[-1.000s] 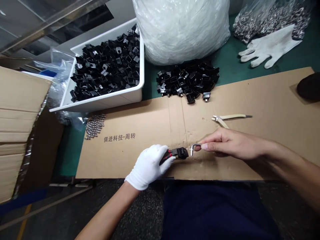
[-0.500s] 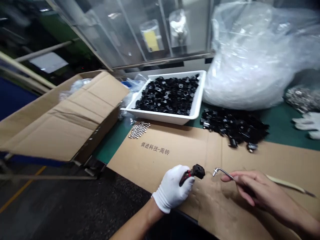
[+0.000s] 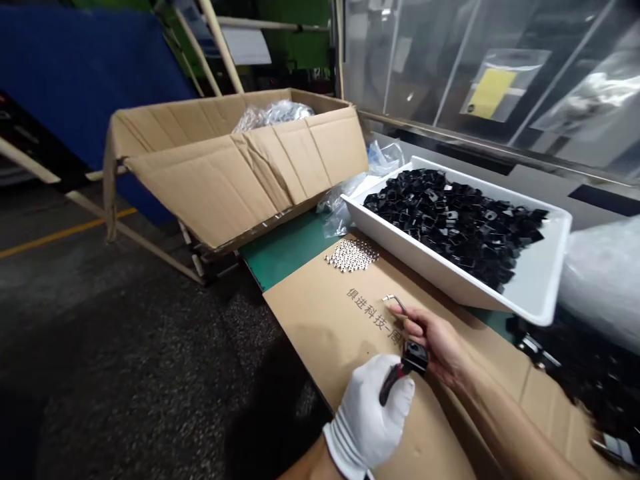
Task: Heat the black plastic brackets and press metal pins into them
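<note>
My gloved left hand (image 3: 373, 413) is closed around a dark, red-marked handle (image 3: 393, 381), with a black boxy part (image 3: 415, 356) at its upper end. What joins the two is hidden by the fingers. Just beyond it, my bare right hand (image 3: 440, 343) pinches a bent metal hex key (image 3: 397, 302). A small shiny piece sits at the key's tip, too small to name. That tip points toward a patch of small silver nuts or similar metal pieces (image 3: 351, 255) on the cardboard sheet (image 3: 313, 320).
A white tray (image 3: 543, 300) heaped with black parts (image 3: 450, 220) stands behind my right hand. An open cardboard box (image 3: 240, 180) is at the left, holding plastic wrap. More black parts (image 3: 600, 380) and a plastic bag (image 3: 605, 280) lie at the right.
My view has turned left. My right hand has moved left with the hex key, past the black part toward the silver pieces. The left hand keeps its hold.
</note>
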